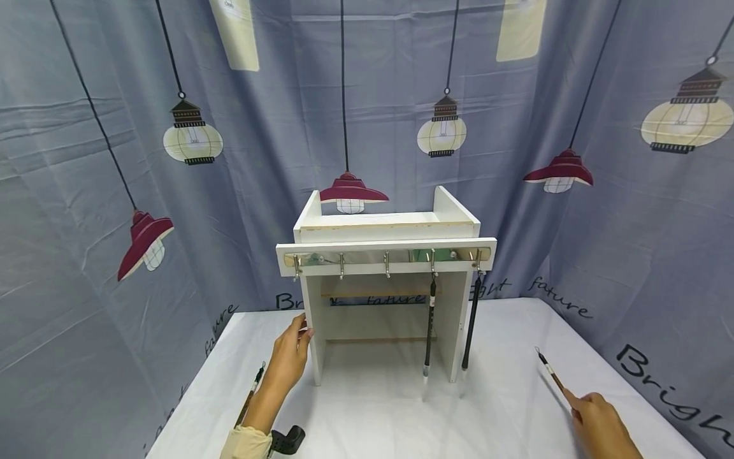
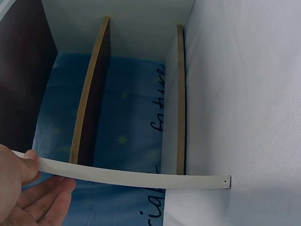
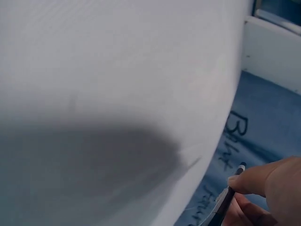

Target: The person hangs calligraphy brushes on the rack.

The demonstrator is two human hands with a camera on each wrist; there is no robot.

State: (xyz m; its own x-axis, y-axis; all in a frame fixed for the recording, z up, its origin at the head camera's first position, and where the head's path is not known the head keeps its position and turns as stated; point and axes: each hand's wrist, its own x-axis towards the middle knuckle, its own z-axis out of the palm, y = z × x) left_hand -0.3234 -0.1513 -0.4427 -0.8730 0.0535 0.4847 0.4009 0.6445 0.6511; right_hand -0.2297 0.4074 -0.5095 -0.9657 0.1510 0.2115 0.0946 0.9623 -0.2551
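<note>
While left hand point(image 1: 289, 360) grips the rack's point(image 1: 385, 255) edge, right hand point(image 1: 602, 424) pinches a brush point(image 1: 552, 371).

We see a white wooden shelf rack point(image 1: 385, 229) on a white tablecloth point(image 1: 504, 395). Two black-handled hanging brushes point(image 1: 429, 331) show right; behind, a grey-blue curtain point(image 1: 86, 191) bears cream bulbs, maroon lamps and black lettering.
</note>
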